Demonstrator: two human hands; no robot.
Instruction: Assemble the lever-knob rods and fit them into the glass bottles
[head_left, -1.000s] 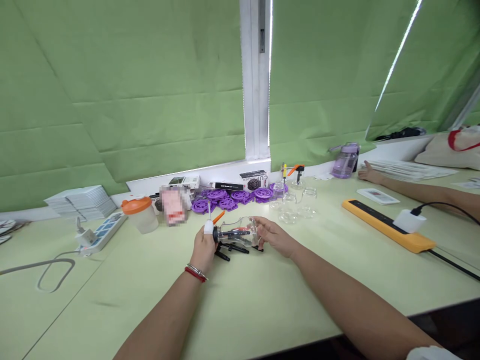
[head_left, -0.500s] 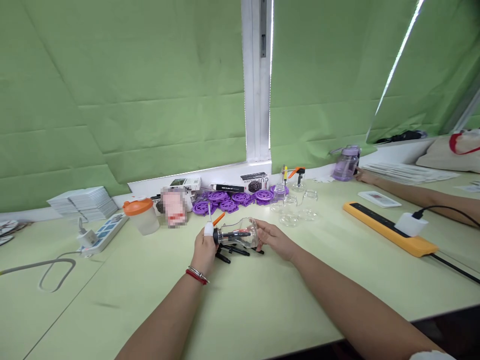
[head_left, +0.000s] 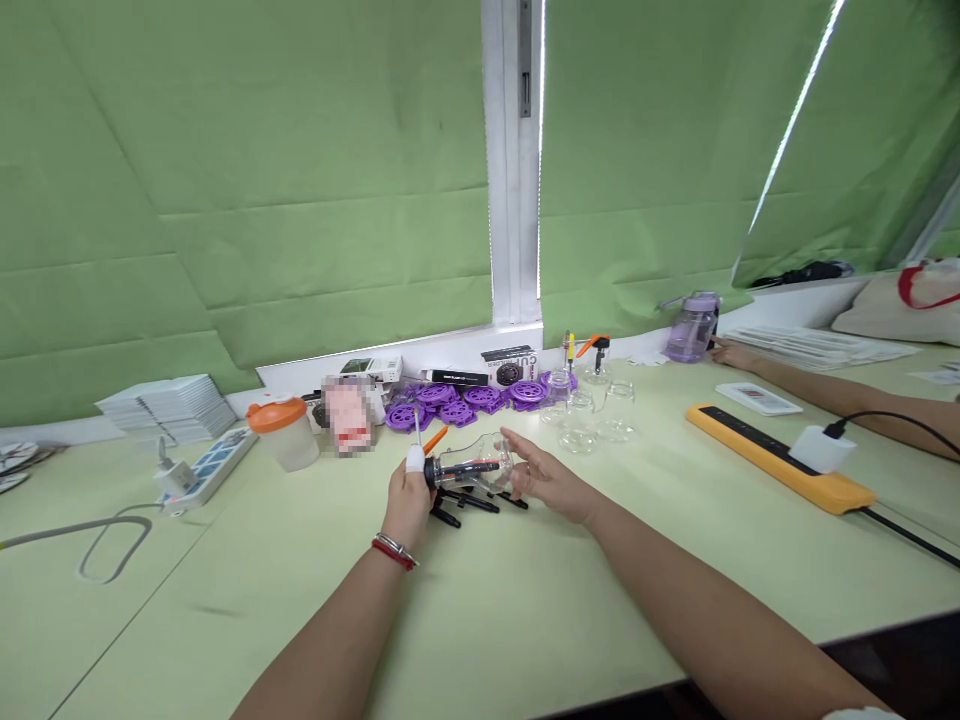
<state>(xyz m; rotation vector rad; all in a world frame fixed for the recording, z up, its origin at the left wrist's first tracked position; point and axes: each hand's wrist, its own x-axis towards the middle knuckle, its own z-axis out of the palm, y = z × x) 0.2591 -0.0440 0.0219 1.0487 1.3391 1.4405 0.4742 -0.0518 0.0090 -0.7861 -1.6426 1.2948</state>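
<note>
In the head view, a clear glass bottle [head_left: 474, 462] lies sideways between my hands, with a black tube inside it. My left hand [head_left: 407, 505] is closed around its neck end, at a black spray head with an orange lever [head_left: 435, 440]. A white wrap [head_left: 415, 459] covers my left thumb. My right hand [head_left: 551, 482] is curled at the bottle's wide base, thumb above and fingertips around it; part of the contact is hidden. Several black spray heads [head_left: 476, 503] lie on the table just beneath the bottle.
Behind are purple wheel-shaped pieces [head_left: 480, 398], several glass bottles [head_left: 579, 425] and an orange-lidded cup [head_left: 283, 432]. A yellow power strip [head_left: 780, 460] lies right, a white power strip [head_left: 214, 470] left. Another person's hand [head_left: 739, 352] touches a purple jug [head_left: 691, 328].
The bottle has turned slightly between my hands, and my right fingers have shifted at its base. My arms stay almost where they were.
</note>
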